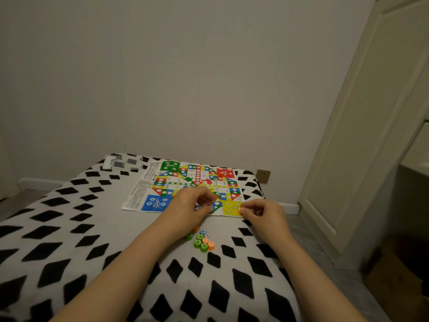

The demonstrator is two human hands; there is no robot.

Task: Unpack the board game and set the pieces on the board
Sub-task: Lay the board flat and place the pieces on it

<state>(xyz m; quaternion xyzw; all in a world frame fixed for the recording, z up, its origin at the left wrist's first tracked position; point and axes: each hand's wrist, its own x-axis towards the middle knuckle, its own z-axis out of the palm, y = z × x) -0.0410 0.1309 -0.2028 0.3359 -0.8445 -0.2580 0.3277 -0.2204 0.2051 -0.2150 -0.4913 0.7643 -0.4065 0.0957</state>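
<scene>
A paper game board (162, 180) with green, red, blue and yellow corners lies flat on the bed. My right hand (264, 213) pinches an orange round piece (239, 210) at the edge of the yellow corner. My left hand (189, 203) rests curled over the board's near edge, fingertips on something small that I cannot make out. A loose pile of green pieces (199, 243), orange pieces (210, 245) and a blue piece (203, 231) sits on the bedding between my forearms, with a small die (206, 235) among them.
The bed has a white cover with black diamonds (69, 228). A clear plastic game box (123, 163) lies at the far left corner. A wall socket (263, 175) is behind the bed, a closet door (359, 159) stands to the right.
</scene>
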